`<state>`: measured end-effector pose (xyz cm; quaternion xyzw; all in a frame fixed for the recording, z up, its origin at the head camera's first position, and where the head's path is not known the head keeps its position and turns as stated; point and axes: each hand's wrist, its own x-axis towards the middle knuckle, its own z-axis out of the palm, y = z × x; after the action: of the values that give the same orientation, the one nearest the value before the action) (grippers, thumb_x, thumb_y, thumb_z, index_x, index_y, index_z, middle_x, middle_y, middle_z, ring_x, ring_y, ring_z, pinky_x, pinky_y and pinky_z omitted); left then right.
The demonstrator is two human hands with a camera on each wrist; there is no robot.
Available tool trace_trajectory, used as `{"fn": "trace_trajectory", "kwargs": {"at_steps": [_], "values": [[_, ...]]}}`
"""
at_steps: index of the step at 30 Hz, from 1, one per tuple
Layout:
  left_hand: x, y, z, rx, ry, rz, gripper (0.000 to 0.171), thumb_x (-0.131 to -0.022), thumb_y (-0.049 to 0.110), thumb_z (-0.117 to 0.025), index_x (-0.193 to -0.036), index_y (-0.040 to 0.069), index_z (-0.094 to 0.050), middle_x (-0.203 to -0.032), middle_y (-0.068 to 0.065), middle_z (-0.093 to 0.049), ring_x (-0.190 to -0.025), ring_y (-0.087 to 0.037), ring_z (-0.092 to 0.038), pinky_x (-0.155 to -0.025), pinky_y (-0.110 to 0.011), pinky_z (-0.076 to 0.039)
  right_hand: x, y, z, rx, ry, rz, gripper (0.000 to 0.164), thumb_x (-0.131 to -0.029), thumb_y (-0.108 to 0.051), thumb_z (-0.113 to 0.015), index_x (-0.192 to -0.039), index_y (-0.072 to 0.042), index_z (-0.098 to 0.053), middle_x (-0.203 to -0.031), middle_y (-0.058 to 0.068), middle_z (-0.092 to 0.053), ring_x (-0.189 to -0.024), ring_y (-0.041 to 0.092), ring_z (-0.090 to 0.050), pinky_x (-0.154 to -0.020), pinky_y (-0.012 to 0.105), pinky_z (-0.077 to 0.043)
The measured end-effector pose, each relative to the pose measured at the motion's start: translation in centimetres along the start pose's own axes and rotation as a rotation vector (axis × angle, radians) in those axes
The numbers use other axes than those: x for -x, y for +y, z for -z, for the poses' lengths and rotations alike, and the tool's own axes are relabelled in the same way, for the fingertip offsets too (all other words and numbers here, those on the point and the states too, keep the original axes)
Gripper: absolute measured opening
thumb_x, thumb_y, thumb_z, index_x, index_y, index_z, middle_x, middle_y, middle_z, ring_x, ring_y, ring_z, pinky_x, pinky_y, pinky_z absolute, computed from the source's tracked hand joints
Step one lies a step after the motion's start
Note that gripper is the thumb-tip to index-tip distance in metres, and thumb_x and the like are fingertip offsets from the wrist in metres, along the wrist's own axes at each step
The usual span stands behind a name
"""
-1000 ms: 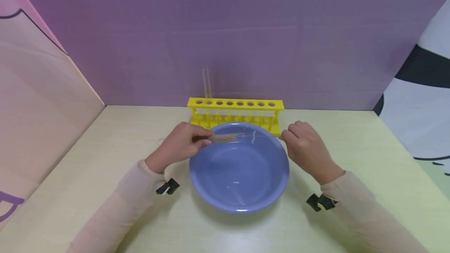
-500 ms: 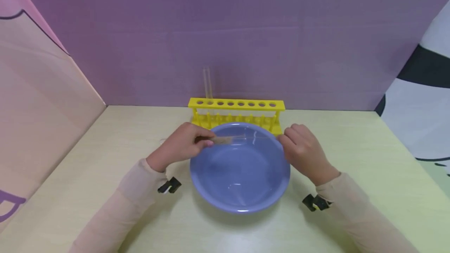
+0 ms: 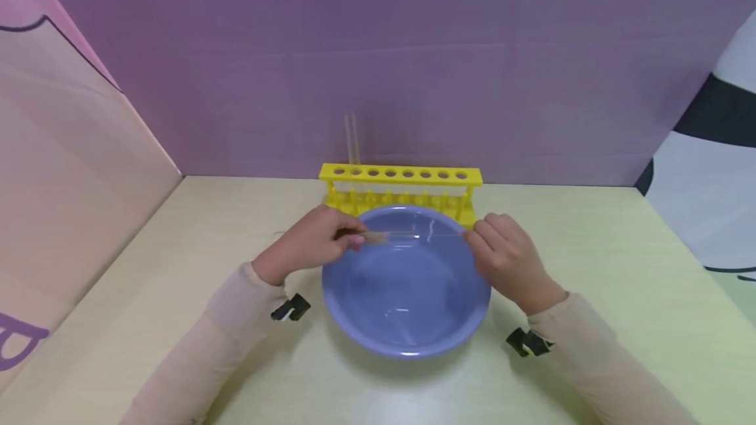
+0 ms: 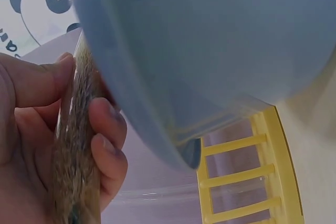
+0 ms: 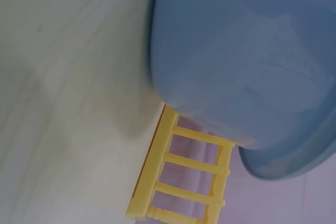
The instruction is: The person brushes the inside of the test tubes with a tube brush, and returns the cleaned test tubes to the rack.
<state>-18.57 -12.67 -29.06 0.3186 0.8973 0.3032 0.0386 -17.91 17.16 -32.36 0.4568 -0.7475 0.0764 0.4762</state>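
Observation:
Above the far part of a blue basin (image 3: 407, 320), my left hand (image 3: 313, 241) grips a clear glass test tube lying level. Inside it are the tan bristles of a test tube brush (image 3: 376, 237). Close up in the left wrist view, the bristles fill the test tube (image 4: 79, 145) between thumb and curled fingers. A thin wire handle (image 3: 440, 235) runs right from the bristles to my right hand (image 3: 510, 261), which pinches its end at the basin's right rim. The right wrist view does not show that hand.
Behind the basin stands a yellow test tube rack (image 3: 401, 174), with one upright clear test tube (image 3: 352, 140) near its left end. The pale wooden table (image 3: 195, 241) meets a purple backdrop (image 3: 413, 84) at the back.
My right hand has moved left, closer to my left hand. The brush has slid further into the test tube, so fewer bristles show past my left fingers.

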Motion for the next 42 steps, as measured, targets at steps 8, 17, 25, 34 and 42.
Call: {"fn": "trace_trajectory", "kwargs": {"at_steps": [8, 17, 25, 34, 42], "values": [[-0.1, 0.1, -0.1, 0.001, -0.004, 0.001, 0.014, -0.091, 0.006, -0.060, -0.097, 0.002, -0.072, -0.074, -0.001, -0.065, -0.056, -0.008, -0.046, -0.051, -0.022, -0.037, -0.3, -0.3, -0.5, -0.003, 0.054, 0.034, 0.032, -0.095, 0.000, -0.038, -0.072, 0.005, -0.059, -0.065, 0.012, -0.051, -0.059, 0.026, -0.043, -0.050, 0.035, -0.036], [-0.4, 0.4, -0.2, -0.015, -0.011, 0.001, 0.016, -0.091, 0.007, -0.059, -0.100, 0.002, -0.072, -0.076, 0.000, -0.065, -0.057, -0.008, -0.048, -0.051, -0.022, -0.039, -0.7, -0.8, -0.8, 0.004, 0.022, 0.018, 0.030, -0.094, 0.000, -0.040, -0.068, 0.003, -0.056, -0.064, 0.011, -0.050, -0.059, 0.025, -0.043, -0.052, 0.033, -0.036], [-0.4, 0.6, -0.3, -0.019, 0.002, -0.022, 0.014, -0.091, 0.006, -0.059, -0.095, 0.003, -0.072, -0.073, -0.001, -0.065, -0.057, -0.008, -0.048, -0.052, -0.022, -0.039, -1.3, -1.2, -1.0, -0.030, 0.020, -0.012, 0.026, -0.089, 0.004, -0.041, -0.069, 0.004, -0.056, -0.064, 0.012, -0.052, -0.059, 0.026, -0.044, -0.052, 0.035, -0.037], [-0.6, 1.3, -0.4, -0.032, -0.009, 0.002, 0.014, -0.091, 0.008, -0.061, -0.097, 0.003, -0.072, -0.077, 0.001, -0.066, -0.062, -0.008, -0.053, -0.056, -0.023, -0.044, -1.9, -1.6, -1.1, -0.053, 0.002, -0.027, 0.020, -0.079, 0.009, -0.041, -0.069, 0.003, -0.057, -0.065, 0.012, -0.054, -0.060, 0.025, -0.045, -0.053, 0.034, -0.037], [-0.8, 1.6, -0.6, -0.053, -0.001, -0.023, 0.014, -0.090, 0.009, -0.063, -0.098, 0.002, -0.072, -0.083, -0.003, -0.069, -0.067, -0.008, -0.058, -0.062, -0.022, -0.049, -2.2, -2.0, -0.7, -0.106, -0.118, -0.138, 0.012, -0.070, 0.013, -0.062, -0.070, 0.002, -0.059, -0.067, 0.010, -0.059, -0.061, 0.022, -0.048, -0.055, 0.031, -0.040]]}}
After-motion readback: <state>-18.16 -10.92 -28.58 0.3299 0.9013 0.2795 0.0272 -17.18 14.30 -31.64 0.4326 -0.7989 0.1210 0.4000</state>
